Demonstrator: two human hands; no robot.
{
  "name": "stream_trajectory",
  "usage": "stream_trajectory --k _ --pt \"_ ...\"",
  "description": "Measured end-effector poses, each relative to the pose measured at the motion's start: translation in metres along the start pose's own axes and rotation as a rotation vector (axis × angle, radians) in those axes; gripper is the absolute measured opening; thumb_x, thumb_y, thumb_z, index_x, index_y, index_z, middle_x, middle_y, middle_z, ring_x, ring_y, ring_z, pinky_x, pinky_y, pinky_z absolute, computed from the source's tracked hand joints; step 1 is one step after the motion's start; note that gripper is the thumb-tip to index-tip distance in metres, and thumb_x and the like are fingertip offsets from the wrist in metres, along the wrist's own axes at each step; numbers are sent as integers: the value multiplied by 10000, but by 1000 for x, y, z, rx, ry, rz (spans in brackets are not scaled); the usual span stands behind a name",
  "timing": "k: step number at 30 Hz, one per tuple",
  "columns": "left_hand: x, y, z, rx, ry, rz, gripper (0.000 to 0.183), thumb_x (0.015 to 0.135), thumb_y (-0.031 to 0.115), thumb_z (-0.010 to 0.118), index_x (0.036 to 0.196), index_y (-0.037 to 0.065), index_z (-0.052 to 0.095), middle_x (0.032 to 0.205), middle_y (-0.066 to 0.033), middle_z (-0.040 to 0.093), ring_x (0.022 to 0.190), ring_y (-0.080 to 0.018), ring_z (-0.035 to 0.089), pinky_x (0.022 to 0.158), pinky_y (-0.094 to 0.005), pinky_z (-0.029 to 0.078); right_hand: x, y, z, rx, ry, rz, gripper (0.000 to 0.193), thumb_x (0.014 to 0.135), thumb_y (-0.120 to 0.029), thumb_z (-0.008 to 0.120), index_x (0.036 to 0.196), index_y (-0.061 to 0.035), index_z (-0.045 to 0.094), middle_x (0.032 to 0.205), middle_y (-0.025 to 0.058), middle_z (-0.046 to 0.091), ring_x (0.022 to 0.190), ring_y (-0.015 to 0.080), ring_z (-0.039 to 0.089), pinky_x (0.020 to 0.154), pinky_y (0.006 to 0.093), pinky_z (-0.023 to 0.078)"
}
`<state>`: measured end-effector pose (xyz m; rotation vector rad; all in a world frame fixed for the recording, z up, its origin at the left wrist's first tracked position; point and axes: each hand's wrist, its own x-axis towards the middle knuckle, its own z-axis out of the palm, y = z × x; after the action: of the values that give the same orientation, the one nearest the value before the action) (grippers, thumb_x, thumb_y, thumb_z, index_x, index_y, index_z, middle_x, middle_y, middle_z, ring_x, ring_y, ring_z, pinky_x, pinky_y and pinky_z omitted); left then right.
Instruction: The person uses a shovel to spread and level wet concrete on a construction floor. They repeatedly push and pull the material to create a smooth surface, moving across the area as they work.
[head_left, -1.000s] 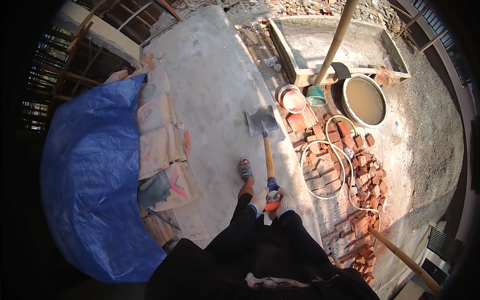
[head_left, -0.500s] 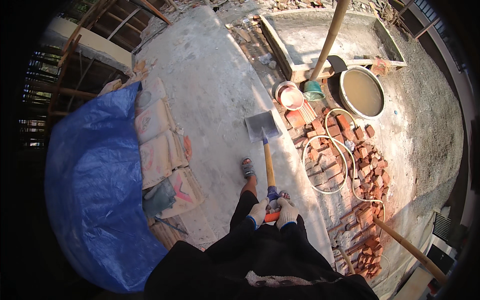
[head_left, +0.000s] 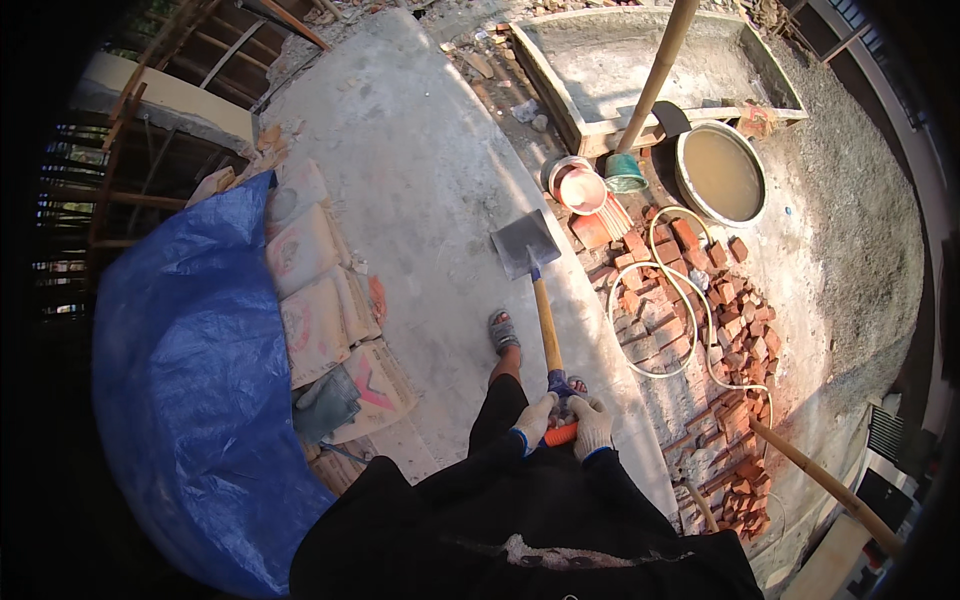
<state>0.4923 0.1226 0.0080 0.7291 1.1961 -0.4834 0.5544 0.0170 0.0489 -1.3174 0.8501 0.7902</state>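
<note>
From my remote view, I see a pale concrete floor [head_left: 420, 200] across the middle. A blue tarpaulin [head_left: 200, 380] bulges along its left; past its right edge lie a rectangular trough [head_left: 545, 85] and, nearer, a heap of red bricks [head_left: 740, 345]. The shovel [head_left: 546, 320] points away, its blade against the concrete. I have the gloved left hand [head_left: 536, 422] and right hand [head_left: 592, 424] closed on its top end, an orange bar [head_left: 561, 435] between them.
</note>
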Motion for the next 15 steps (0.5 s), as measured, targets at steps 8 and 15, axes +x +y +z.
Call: stream_trajectory --k 8,15 --pt "64 54 -34 179 79 16 455 935 460 560 1026 15 595 840 -34 569 637 -118 486 633 -305 455 59 -8 60 110 48 156 131 822 -63 664 900 -20 568 691 58 534 502 180 513 460 345 492" --pt "142 200 -33 295 126 264 571 905 578 535 942 15 626 776 -42 606 644 -163 575 573 -329 483 143 -81 156 343 -137 151 119 861 -95 655 856 -73 538 680 31 475 550 165 492 520 348 494"
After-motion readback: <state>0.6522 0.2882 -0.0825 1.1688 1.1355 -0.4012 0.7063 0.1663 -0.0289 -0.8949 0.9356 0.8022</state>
